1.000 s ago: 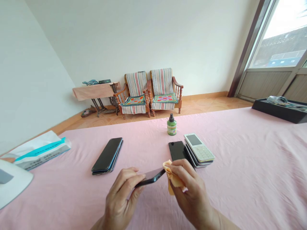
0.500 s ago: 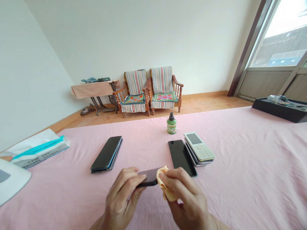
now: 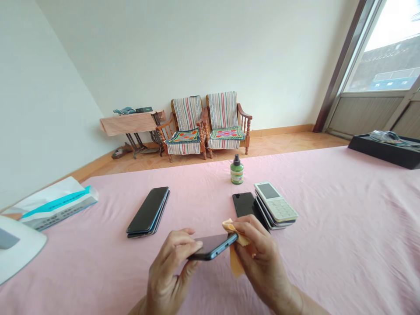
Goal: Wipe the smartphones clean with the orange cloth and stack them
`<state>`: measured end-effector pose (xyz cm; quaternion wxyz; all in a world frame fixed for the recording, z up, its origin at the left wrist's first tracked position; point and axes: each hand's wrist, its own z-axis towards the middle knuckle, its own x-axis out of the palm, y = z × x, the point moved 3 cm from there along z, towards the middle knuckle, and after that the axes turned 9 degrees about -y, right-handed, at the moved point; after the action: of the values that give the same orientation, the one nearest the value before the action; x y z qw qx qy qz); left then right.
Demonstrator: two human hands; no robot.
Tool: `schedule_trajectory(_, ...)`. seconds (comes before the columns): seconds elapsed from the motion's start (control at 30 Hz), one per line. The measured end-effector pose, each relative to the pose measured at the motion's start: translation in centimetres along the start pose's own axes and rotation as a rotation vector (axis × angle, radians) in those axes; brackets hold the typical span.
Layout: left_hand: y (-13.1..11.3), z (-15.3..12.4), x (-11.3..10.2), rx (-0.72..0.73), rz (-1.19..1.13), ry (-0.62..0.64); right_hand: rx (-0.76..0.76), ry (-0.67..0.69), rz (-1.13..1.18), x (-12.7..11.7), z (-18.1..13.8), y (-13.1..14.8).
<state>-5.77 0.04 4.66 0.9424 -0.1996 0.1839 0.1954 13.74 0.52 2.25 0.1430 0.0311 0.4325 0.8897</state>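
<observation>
A dark smartphone (image 3: 211, 245) is held above the pink cloth, tilted so its end edge faces me. My left hand (image 3: 172, 264) is closed round its left side, thumb on top and fingers beneath. A yellow wiping cloth (image 3: 238, 262) is pinched in my right hand (image 3: 259, 256), which presses it against the phone's far right corner. Part of the cloth hangs below the fingers. Just beyond my right hand lies a black phone (image 3: 244, 204), partly hidden by it. Beside that phone is a stack topped by a white keypad phone (image 3: 276, 202).
Further left lies a stack of smartphones (image 3: 149, 211). A green spray bottle (image 3: 236, 170) stands near the far edge of the pink tablecloth (image 3: 197, 192). A tissue pack (image 3: 59, 205) and a white object (image 3: 19, 249) sit at the left; a black tray (image 3: 383, 151) is at the far right.
The held phone has tilted, showing its end edge. My right hand with the wiping cloth has moved right and slightly up to the far corner. The view has shifted slightly.
</observation>
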Motion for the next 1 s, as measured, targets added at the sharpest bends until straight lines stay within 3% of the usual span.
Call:
schedule_trajectory(0.17,0.0,0.2,-0.3,0.017,0.227,-0.085,-0.009,-0.004,-0.002,-0.2,0.0,-0.1)
schedule_trajectory(0.6,-0.6,-0.7,0.3,0.124,0.220,0.045,-0.050,-0.045,-0.087,0.0,-0.3,0.5)
schedule_trajectory(0.67,-0.6,-0.7,0.3,0.117,0.223,0.040,-0.109,-0.037,-0.119,-0.3,-0.7,1.0)
schedule_trajectory(0.83,-0.6,-0.6,0.5,0.092,0.208,0.029,-0.379,0.159,-0.184,0.1,-2.0,2.2)
schedule_trajectory(1.0,-0.6,-0.6,0.6,0.072,0.195,0.021,-0.523,0.187,-0.236,0.8,-2.0,3.3)
